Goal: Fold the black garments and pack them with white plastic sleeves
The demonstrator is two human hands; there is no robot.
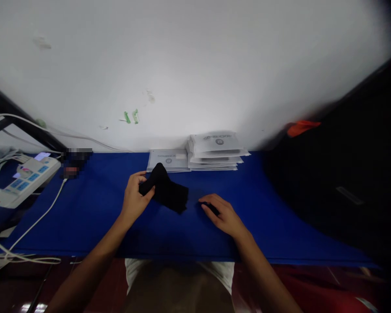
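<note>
My left hand [136, 195] grips a piece of black fabric [171, 193] between thumb and fingers. The held end is folded up, and the rest droops to the right over the blue tabletop [169, 237]. What kind of garment or cover it is cannot be made out. To the right of the fabric, apart from it, my right hand [222, 214] rests low over the table with its fingers curled. Something dark shows between its thumb and fingers, too small to name. Behind both hands is a stack of white printed plastic packets [217, 152], with another packet [169, 161] lying flat at its left.
A white power strip [26, 180] with cables lies at the left, near a pixelated dark device [74, 163]. A white cable [41, 217] runs toward the front edge. A large black fabric mass [332, 187] covers the right side, and a white wall [195, 78] stands behind.
</note>
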